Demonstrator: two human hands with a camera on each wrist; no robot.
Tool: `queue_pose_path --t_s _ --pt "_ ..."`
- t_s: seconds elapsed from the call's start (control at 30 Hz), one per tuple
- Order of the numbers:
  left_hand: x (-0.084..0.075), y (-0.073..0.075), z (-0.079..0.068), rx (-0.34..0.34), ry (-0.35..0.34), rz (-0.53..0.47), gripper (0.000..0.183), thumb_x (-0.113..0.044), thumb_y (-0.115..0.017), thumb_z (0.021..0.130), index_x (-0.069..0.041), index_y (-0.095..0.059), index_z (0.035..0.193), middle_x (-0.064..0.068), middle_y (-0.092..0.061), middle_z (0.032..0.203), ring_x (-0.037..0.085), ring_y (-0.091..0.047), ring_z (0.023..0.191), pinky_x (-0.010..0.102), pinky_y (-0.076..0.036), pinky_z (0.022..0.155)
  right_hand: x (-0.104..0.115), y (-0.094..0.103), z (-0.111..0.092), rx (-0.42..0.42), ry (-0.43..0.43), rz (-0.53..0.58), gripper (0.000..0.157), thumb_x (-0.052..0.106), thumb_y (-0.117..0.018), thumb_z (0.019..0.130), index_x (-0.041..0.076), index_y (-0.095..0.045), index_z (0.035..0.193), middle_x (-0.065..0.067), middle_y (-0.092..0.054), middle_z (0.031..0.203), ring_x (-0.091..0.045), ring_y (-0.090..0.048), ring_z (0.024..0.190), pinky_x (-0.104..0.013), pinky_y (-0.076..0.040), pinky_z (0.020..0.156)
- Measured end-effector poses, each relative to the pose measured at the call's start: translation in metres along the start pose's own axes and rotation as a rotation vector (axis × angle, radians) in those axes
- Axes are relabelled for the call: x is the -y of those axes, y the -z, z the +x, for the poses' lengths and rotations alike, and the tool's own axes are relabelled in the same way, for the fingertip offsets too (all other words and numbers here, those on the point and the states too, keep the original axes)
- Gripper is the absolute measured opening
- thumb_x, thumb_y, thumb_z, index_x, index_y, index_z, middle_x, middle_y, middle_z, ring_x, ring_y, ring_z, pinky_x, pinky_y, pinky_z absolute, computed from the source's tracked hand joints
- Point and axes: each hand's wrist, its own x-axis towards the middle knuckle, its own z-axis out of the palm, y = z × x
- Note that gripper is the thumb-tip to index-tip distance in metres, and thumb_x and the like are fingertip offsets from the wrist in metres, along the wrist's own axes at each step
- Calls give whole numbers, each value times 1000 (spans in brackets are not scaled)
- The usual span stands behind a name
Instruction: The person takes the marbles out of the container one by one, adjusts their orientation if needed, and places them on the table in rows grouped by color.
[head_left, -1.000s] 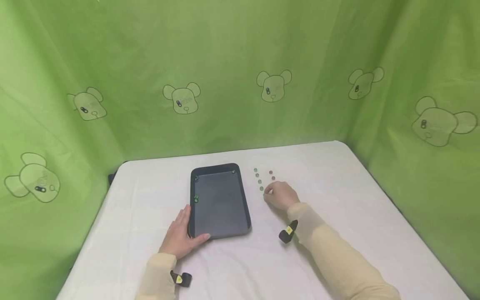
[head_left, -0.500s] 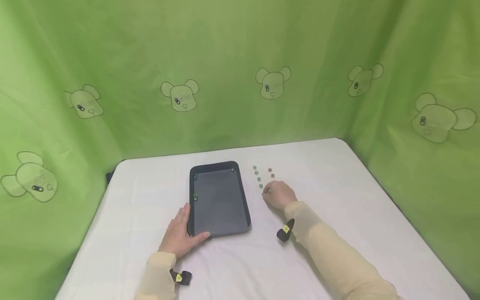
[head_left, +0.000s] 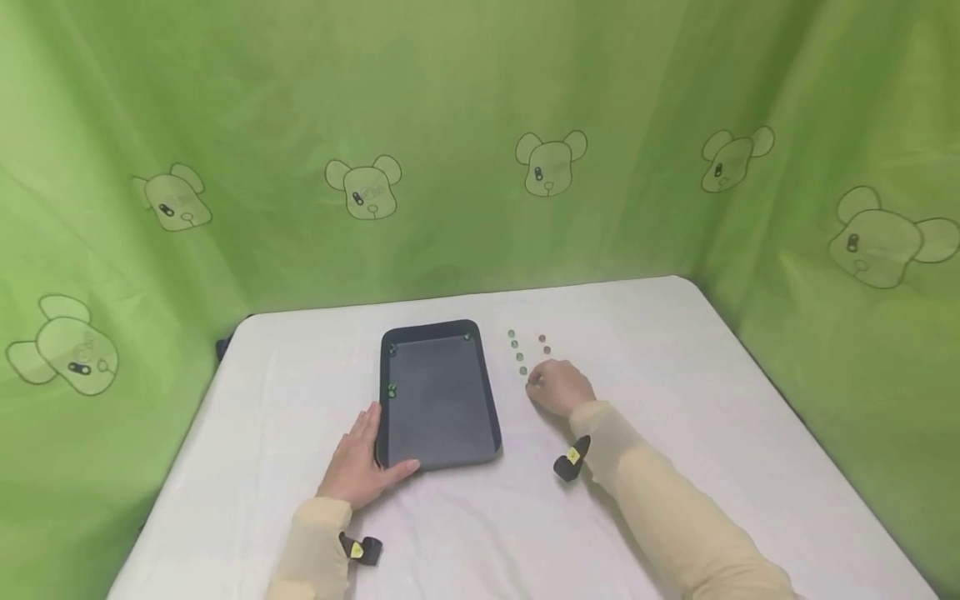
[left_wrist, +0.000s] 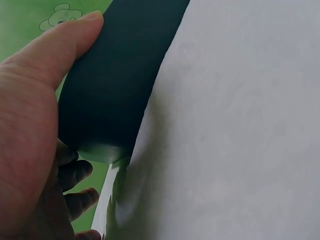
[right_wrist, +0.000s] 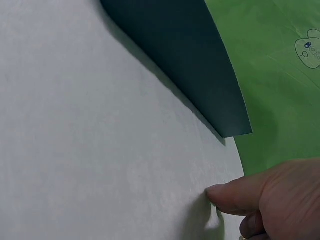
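Note:
In the head view, my left hand (head_left: 354,468) rests against the near left corner of a dark rectangular tray (head_left: 442,457), its fingers along the left side and its thumb on the front rim. The left wrist view shows the thumb (left_wrist: 75,37) lying over the tray wall. To the right of the tray, my right hand (head_left: 559,388) is down on the white cloth, thumb and forefinger pinched at the near end of a row of small green beads (head_left: 520,357). A green bead seems to be between the fingertips, mostly hidden. Small reddish beads (head_left: 547,350) lie beyond that hand.
Inside the tray, several green beads sit along the left wall, such as one bead (head_left: 392,390), and a further bead (head_left: 467,337) is in the far right corner. A green curtain (head_left: 465,250) with printed mouse heads surrounds the white-covered table (head_left: 675,367).
The head view has shifted slightly. My left hand stays on the tray, and my right hand remains at the end of the green row with only a tiny movement of the fingers.

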Motion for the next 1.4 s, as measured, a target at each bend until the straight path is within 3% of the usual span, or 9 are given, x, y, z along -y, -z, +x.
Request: queue_pose_path --t_s 0.37,0.6,0.77,0.9,0.97,1.03,1.13,1.23,1.4 --pt "-1 -1 1 1 18 2 120 -70 -68 72 -8 -8 155 10 -13 160 30 -12 146 50 -14 117 -3 10 -1 -2 -5 60 24 24 -69 85 11 -73 105 -12 -70 108 -34 -63 104 -50 -51 89" --pt "1 -2 2 -30 -3 4 120 -70 -70 71 -7 -11 155 11 -16 160 31 -16 145 50 -17 117 7 31 7 -19 36 94 26 28 -68 89 11 -72 109 -14 -66 118 -21 -62 71 -38 -54 67" --pt "2 -4 3 -43 -4 21 120 -72 -68 70 -8 -11 155 9 -17 160 29 -17 145 48 -17 117 21 37 18 2 95 133 27 29 -67 89 10 -72 108 -6 -71 88 -15 -59 68 -35 -51 68" --pt "2 -4 4 -44 -3 24 120 -72 -68 71 -8 -11 155 9 -17 160 29 -16 145 48 -17 117 39 34 26 36 137 163 26 30 -68 89 11 -73 107 0 -67 77 -16 -61 69 -41 -52 76" --pt "1 -3 3 -45 -7 19 120 -72 -68 71 -7 -12 155 10 -17 159 30 -16 145 49 -17 117 49 31 31 44 159 148 25 31 -68 88 13 -73 105 1 -66 76 -15 -60 70 -50 -49 87" --pt "0 -1 3 -47 -10 16 119 -72 -67 71 -6 -13 155 11 -18 159 30 -17 145 50 -17 117 60 27 34 53 177 150 23 30 -69 88 14 -74 103 1 -65 76 -16 -58 68 -52 -49 85" --pt "-1 0 3 -41 -6 20 119 -72 -67 72 -7 -12 155 10 -17 159 30 -17 145 49 -16 117 75 19 40 63 221 163 20 28 -71 87 14 -75 101 2 -68 80 -14 -57 68 -44 -52 80" --pt "-1 -1 4 -32 3 22 119 -70 -68 72 -8 -11 155 9 -17 159 28 -16 146 49 -15 118 88 8 44 102 240 214 18 25 -72 87 13 -74 100 2 -69 84 -11 -60 63 -29 -52 61" --pt "0 -2 3 -37 6 26 118 -69 -69 72 -8 -11 155 9 -17 159 28 -17 145 49 -15 118 107 -10 50 159 257 226 17 26 -72 86 15 -74 98 5 -69 79 -9 -61 57 -25 -51 57"
